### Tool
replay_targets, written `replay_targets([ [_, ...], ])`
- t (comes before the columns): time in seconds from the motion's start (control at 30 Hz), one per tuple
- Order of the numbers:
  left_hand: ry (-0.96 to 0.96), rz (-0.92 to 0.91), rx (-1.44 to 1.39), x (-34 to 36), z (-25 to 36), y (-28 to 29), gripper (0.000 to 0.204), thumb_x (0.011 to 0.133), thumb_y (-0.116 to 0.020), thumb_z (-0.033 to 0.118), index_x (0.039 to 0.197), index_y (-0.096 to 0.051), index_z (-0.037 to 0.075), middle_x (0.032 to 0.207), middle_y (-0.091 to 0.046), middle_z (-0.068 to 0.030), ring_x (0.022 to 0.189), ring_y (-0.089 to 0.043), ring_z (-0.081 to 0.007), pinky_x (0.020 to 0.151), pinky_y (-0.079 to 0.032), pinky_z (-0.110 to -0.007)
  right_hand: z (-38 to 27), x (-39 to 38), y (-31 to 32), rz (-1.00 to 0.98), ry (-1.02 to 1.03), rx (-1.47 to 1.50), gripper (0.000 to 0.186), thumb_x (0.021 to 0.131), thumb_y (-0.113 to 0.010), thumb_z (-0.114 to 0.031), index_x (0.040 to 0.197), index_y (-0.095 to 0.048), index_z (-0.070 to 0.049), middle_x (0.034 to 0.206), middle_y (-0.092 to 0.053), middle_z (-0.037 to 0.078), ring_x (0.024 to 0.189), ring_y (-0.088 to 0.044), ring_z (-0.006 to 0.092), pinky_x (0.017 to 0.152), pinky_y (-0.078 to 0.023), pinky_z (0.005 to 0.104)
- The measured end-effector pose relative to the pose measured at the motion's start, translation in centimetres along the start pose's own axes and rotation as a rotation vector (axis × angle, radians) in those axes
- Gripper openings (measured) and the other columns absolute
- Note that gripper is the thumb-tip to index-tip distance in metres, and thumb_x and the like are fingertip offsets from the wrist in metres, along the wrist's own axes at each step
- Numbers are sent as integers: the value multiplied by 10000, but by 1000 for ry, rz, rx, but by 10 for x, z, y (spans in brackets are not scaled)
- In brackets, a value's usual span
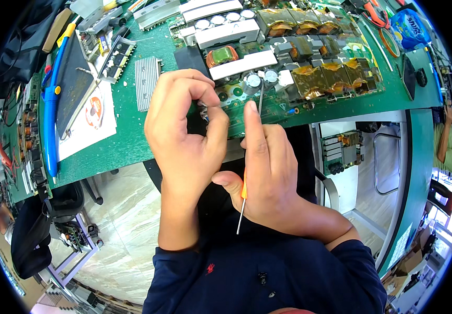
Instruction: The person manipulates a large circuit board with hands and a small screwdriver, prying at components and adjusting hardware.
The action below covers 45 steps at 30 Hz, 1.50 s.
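My right hand (270, 178) is closed round a slim screwdriver with an orange handle (244, 187). Its thin metal shaft (240, 217) sticks out below the palm, toward my shirt. Past my index fingertip, a narrow metal rod (261, 99) reaches up to the round capacitors (252, 82) at the near edge of a large green circuit board (309, 109). I cannot tell whether it belongs to the same tool. My left hand (184, 115) is curled in a pinch over the board's near left corner. What its fingertips hold, if anything, is hidden.
On the green mat left of the board lie a finned heatsink (147, 83), a white paper (97, 118) and a blue desoldering pump (51, 120). Coils and heatsinks crowd the board. At the far right are a blue packet (409, 29) and a tape roll (389, 43).
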<state>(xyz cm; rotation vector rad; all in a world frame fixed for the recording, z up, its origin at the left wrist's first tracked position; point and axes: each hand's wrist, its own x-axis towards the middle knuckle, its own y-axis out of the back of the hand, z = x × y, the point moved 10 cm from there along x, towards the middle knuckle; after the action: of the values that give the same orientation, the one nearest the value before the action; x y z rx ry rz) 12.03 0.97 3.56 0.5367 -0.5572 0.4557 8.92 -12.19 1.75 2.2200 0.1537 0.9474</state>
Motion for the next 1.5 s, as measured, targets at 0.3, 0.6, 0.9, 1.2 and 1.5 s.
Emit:
replay_targets([
  [0.3,-10,-3,1,1,0,2,189,693,-652,-102,825,-600,22,925,-647,-105,784,-637,-223,707,-511,-304,21,3,21,-240,29,172,762,988,-605,-420,1467,-428,145,931,-545,154,760,-553,300,674,-483,392],
  [0.6,73,-100,19,-2,-3,-2,193,763,-663,-116,855,-561,19,1010,-628,-112,944,-604,-188,875,-481,-282,35,9,33,-308,46,215,676,946,-665,-341,1441,-509,92,932,-587,144,750,-569,297,676,-478,397],
  [0.9,-47,-4,30,1,5,1,204,685,-667,-120,816,-601,22,922,-651,-116,793,-650,-240,708,-521,-314,8,4,12,-130,48,93,717,1007,-606,-369,1449,-434,168,943,-581,183,757,-591,276,648,-509,366],
  [1.2,-11,-41,15,0,1,0,197,717,-668,-119,835,-591,20,953,-644,-113,846,-637,-218,772,-508,-303,23,2,19,-193,98,110,687,930,-678,-283,1456,-476,111,943,-575,138,750,-573,279,664,-505,375],
  [1.5,37,-104,9,-2,-1,-2,191,771,-671,-127,865,-577,10,1019,-631,-112,955,-609,-187,905,-482,-293,39,16,38,-383,75,262,682,871,-733,-204,1469,-511,35,947,-594,147,728,-574,303,647,-498,391],
])
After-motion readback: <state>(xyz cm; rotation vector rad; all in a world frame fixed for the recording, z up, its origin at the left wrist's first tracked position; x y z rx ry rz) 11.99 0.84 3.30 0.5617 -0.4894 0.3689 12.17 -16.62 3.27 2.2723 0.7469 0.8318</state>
